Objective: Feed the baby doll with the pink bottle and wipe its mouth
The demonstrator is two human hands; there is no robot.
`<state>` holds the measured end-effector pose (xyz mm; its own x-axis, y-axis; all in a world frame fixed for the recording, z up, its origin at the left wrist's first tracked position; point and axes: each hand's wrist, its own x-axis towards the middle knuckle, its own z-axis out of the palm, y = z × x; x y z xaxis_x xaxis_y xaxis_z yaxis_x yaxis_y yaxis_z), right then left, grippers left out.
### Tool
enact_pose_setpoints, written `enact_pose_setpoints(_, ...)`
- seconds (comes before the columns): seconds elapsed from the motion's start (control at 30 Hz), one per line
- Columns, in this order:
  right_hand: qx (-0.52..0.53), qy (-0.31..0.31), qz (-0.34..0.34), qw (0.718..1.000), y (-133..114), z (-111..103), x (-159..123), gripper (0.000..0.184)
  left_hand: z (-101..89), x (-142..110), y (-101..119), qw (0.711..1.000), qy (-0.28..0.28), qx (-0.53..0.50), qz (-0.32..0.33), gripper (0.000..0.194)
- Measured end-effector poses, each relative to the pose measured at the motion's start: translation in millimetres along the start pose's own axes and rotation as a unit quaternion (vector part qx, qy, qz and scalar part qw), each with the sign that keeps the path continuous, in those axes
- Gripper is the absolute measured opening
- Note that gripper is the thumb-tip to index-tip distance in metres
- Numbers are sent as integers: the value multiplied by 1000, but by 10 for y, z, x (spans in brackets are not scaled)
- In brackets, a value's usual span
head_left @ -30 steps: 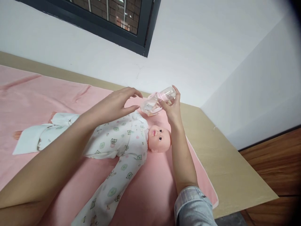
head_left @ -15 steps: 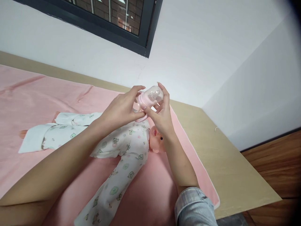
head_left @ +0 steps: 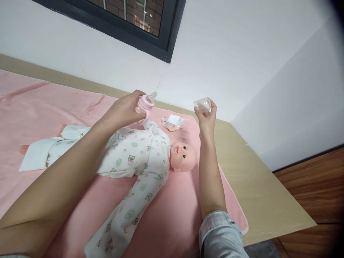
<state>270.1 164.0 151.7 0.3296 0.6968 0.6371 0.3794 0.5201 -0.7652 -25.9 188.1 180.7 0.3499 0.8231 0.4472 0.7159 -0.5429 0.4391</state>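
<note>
A baby doll in a white patterned romper lies on its back on a pink blanket, head to the right. My left hand is closed round a pink baby bottle above the doll's chest, its clear teat bare and pointing up. My right hand is raised above the doll's head and pinches the bottle's clear cap. The two hands are apart.
A small white packet lies on the blanket just beyond the doll's head. The blanket covers a light wooden table that stands against a white wall under a dark window frame. Wood floor shows at the right.
Both hands were together on the capped bottle. Now the cap is off in my right hand, which moved right, while my left hand keeps the bottle and moved left.
</note>
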Motion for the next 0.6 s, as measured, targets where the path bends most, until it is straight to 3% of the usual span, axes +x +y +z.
enact_pose_setpoints(0.1,-106,31,99,989,502,-143,77,70,-28,69,-182,998,-33,41,-40,59)
enact_pose_setpoints(0.23,-249,3,221,943,971,-163,-88,66,-9,129,-440,991,-83,75,-78,61)
enact_pose_setpoints(0.43,-345,-88,237,904,1275,-89,-352,70,145,225,-817,974,-154,94,-140,76)
enact_pose_setpoints(0.6,-343,-81,227,908,1378,-103,-386,76,195,285,-962,960,-183,114,-177,77)
